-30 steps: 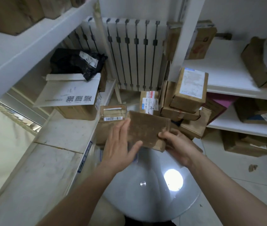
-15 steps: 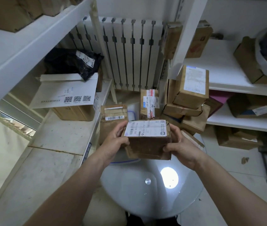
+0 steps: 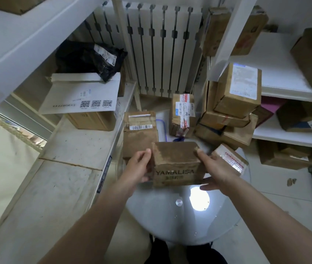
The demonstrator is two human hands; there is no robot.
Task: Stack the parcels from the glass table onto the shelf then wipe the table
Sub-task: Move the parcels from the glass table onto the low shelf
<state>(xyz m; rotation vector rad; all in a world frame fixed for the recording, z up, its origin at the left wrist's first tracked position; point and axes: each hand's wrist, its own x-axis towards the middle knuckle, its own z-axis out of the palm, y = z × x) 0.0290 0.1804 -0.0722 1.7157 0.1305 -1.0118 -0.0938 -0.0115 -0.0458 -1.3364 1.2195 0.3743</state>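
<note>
I hold a brown cardboard parcel (image 3: 177,163) printed YAMALISA above the round glass table (image 3: 172,223). My left hand (image 3: 139,168) grips its left side and my right hand (image 3: 215,171) grips its right side with fingers under it. Further back on the table stand a flat brown parcel with a barcode (image 3: 139,133), a taped upright parcel (image 3: 182,114), a pile of cardboard boxes (image 3: 231,113) and a small parcel with red tape (image 3: 231,159) behind my right hand. The white shelf (image 3: 79,147) runs along my left.
On the left shelf sit a brown box (image 3: 92,121) topped by a white envelope with QR codes (image 3: 82,96) and a black bag (image 3: 88,58). A radiator (image 3: 157,48) stands behind. Right-hand shelves (image 3: 284,77) hold more boxes.
The parcel in my hands has been turned over: its labelled white face no longer shows, and a plain top with the printed YAMALISA side now faces me. Both hands keep hold of it.
</note>
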